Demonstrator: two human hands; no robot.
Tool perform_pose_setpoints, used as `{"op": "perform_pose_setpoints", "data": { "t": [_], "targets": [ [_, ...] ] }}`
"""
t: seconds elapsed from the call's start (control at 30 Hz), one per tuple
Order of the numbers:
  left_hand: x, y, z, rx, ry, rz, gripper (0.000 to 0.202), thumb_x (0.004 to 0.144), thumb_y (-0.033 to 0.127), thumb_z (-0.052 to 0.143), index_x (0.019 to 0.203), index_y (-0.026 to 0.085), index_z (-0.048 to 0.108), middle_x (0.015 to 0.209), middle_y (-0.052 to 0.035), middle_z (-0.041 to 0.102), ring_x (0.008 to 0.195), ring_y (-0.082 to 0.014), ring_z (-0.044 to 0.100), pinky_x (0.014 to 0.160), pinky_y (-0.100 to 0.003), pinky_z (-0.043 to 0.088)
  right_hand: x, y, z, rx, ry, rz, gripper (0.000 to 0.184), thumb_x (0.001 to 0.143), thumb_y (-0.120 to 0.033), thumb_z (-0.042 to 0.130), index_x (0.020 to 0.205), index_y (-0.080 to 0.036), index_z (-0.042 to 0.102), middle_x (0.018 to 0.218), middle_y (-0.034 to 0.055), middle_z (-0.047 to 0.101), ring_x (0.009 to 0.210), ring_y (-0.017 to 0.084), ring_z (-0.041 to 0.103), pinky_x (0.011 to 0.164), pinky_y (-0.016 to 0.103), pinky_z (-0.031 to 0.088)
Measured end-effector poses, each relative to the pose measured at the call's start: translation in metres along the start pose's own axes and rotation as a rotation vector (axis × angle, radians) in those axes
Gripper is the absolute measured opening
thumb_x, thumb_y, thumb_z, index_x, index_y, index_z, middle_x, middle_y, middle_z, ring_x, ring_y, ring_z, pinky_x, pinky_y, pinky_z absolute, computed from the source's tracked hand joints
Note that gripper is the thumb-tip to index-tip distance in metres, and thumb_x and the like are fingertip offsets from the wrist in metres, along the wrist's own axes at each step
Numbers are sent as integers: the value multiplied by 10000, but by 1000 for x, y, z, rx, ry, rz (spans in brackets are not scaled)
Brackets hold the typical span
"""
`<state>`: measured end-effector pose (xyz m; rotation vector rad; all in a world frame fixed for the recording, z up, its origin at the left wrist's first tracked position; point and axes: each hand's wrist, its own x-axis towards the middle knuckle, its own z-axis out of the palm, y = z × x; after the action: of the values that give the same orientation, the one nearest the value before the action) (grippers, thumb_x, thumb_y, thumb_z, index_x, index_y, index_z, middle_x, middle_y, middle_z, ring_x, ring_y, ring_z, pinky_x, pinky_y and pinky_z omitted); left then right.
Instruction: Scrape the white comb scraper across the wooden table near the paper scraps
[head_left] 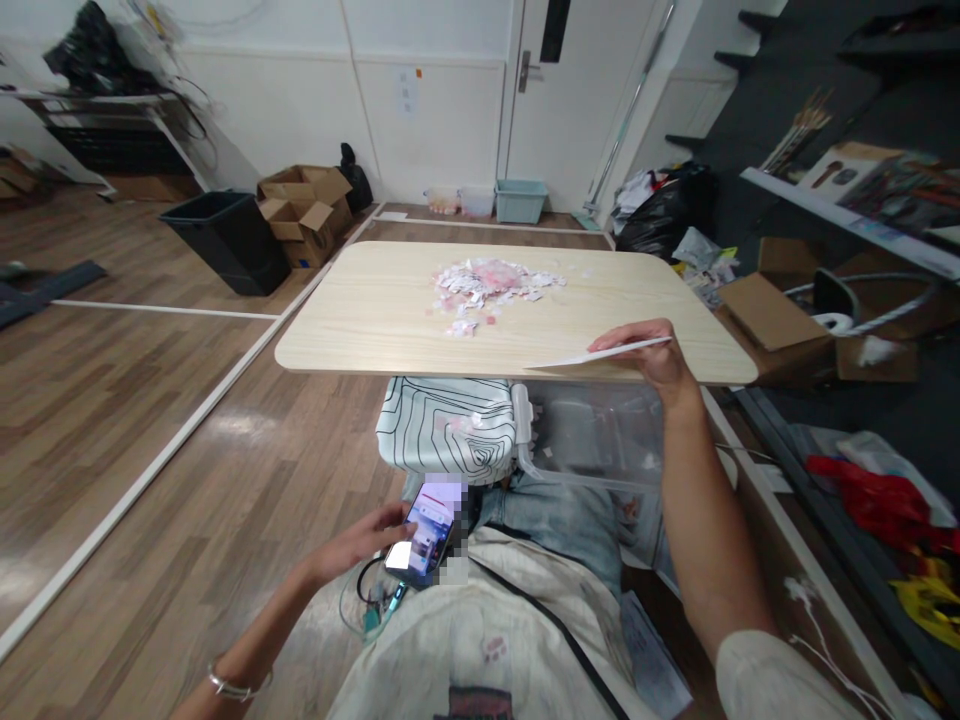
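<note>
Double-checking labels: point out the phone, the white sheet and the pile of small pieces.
Phone (429, 532), head view: its lit screen.
White sheet (604, 354), head view: middle of its visible strip.
Pile of small pieces (489, 281), head view: its middle.

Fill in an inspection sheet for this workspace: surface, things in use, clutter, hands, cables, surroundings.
Surface: pale table, bearing a heap of white and pink scraps.
Things in use: white sheet, tilted above the table's near right part; lit phone near the lap.
Clutter: a few stray scraps lie just nearer than the heap.
Hands: right hand holds the sheet; left hand touches the phone, grip unclear.
Cables: cable at the phone's lower end; white cord at lower right.
Surroundings: black bin and cardboard boxes on the left; door beyond the table.
</note>
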<state>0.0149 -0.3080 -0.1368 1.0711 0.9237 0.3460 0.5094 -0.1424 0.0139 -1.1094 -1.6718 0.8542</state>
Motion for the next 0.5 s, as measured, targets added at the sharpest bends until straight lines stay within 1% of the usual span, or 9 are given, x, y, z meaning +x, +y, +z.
{"op": "perform_pose_setpoints", "data": {
  "t": [0.1, 0.17, 0.27, 0.37, 0.43, 0.5],
  "targets": [
    [1, -6, -3, -12, 9, 4, 421, 900, 559, 761, 1056, 171, 715, 1019, -50, 715, 955, -245, 626, 866, -348, 501, 0, 0, 0, -7, -1, -8, 329, 655, -660, 867, 750, -347, 834, 877, 57, 831, 888, 346, 787, 909, 498, 642],
    [3, -11, -4, -32, 3, 19, 397, 898, 537, 773, 1042, 174, 701, 1005, -40, 702, 923, -228, 617, 844, -337, 492, 0, 1, 0, -8, 1, -9, 331, 659, -667, 861, 743, -348, 835, 867, 53, 830, 882, 345, 789, 892, 491, 645],
    [4, -17, -4, -48, -11, 49, 371, 890, 498, 799, 1045, 181, 684, 1052, -44, 693, 987, -238, 621, 895, -350, 489, 1, 0, 0, -8, 4, -16, 325, 657, -656, 870, 727, -341, 837, 855, 52, 831, 859, 332, 794, 849, 457, 650],
    [5, -19, -3, 2, 19, 53, 399, 847, 489, 848, 1049, 187, 683, 1060, -45, 691, 1036, -251, 616, 946, -368, 483, 0, -1, 0, -11, 5, -30, 339, 634, -654, 889, 701, -328, 830, 849, 58, 831, 837, 320, 796, 809, 429, 651],
    [6, -19, -3, 27, 36, 51, 422, 825, 497, 867, 1055, 191, 689, 1050, -42, 692, 1035, -251, 612, 947, -366, 483, 0, -2, 0, -6, 9, -27, 357, 618, -669, 893, 682, -326, 819, 840, 59, 829, 829, 321, 795, 791, 430, 653],
    [5, -18, -4, 16, 35, 42, 428, 846, 526, 838, 1075, 192, 699, 1059, -45, 697, 1034, -253, 613, 935, -361, 486, 0, -3, 0, -11, 6, -29, 381, 624, -697, 876, 690, -326, 820, 836, 64, 827, 815, 322, 792, 782, 438, 654]
  ]
}}
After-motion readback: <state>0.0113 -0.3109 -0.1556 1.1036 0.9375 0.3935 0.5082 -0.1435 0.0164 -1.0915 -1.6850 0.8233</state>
